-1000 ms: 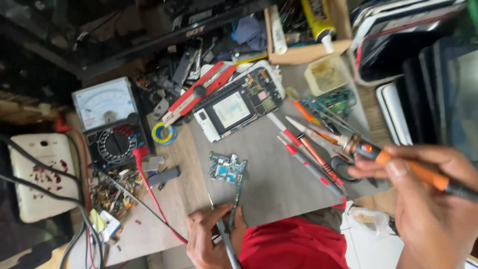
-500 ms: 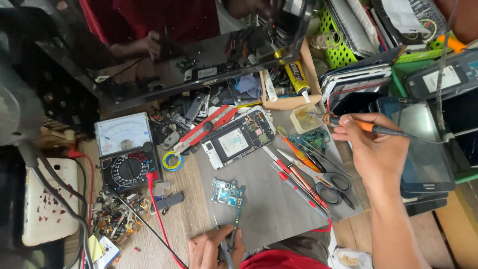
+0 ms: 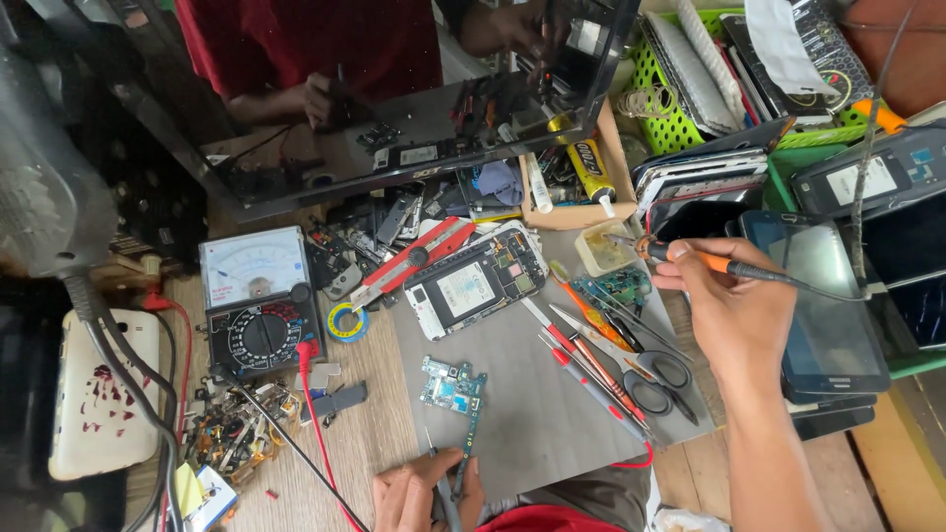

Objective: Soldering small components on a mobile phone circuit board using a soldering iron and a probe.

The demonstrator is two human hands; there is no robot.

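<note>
Right hand (image 3: 734, 315) is wrapped tight round the orange-handled soldering iron (image 3: 724, 264), tip sitting at the small pale flux tub (image 3: 603, 251). Left hand (image 3: 426, 490) has its fingers pinched on thin metal tweezers (image 3: 445, 493) near the counter's front edge, just below the little blue-green circuit board (image 3: 452, 386) on the grey mat (image 3: 512, 414). My take: dab the tip lightly, don't dig in, and pin the board with the tweezers before bringing heat over. Watch the iron's cord around the stacked tablets (image 3: 818, 305).
</note>
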